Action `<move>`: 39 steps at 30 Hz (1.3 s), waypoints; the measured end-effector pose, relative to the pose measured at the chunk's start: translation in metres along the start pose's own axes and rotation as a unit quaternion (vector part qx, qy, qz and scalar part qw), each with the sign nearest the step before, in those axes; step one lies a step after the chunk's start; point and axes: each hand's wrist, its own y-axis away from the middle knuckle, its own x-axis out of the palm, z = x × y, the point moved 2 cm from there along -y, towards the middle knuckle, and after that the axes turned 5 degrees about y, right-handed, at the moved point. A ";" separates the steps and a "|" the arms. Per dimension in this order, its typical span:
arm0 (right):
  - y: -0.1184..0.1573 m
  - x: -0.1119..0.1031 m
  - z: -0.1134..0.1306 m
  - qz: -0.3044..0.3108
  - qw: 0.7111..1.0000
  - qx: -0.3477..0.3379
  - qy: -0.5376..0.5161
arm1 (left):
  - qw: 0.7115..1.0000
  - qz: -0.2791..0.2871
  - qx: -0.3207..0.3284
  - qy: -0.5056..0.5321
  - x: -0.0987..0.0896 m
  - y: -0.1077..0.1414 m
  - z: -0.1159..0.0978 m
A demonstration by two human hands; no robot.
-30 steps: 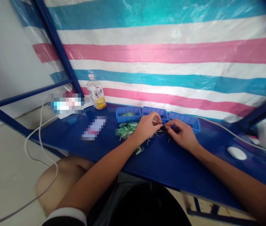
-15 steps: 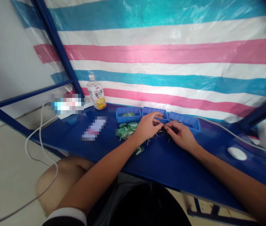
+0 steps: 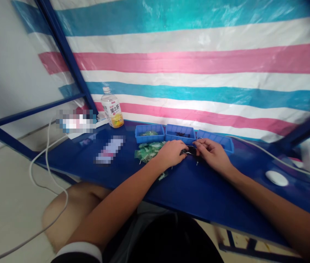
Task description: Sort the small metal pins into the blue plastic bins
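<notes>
Three blue trays (image 3: 149, 139) are ranged along the bench (image 3: 195, 193) — green pieces (image 3: 149, 133) stocked left, dark pieces (image 3: 181, 134) mid-row — work judged partly done, a green heap (image 3: 147, 151) being left beside the curled left hand (image 3: 172, 152), dark parts (image 3: 191, 150) between that and the curled right hand (image 3: 211, 151), grips indeterminable.

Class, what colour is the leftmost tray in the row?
The leftmost tray is blue, seen in the head view.

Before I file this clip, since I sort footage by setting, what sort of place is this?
Probably a makeshift indoor workspace: a blue table bears blue bins and a drink bottle, with a striped plastic sheet hung behind.
</notes>
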 end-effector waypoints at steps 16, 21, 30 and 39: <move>0.005 -0.002 0.006 0.002 0.963 -0.165 0.213 | 0.993 -0.072 -0.029 0.093 0.001 -0.001 0.007; 0.003 0.008 0.008 0.075 0.921 -0.287 0.251 | 0.986 -0.111 -0.041 0.120 -0.004 -0.002 0.007; 0.006 0.016 0.007 0.101 0.901 -0.310 0.285 | 0.987 -0.114 -0.038 0.103 -0.004 -0.002 0.005; 0.004 0.014 0.003 0.077 0.914 -0.283 0.279 | 0.988 -0.108 -0.043 0.102 -0.007 -0.001 0.001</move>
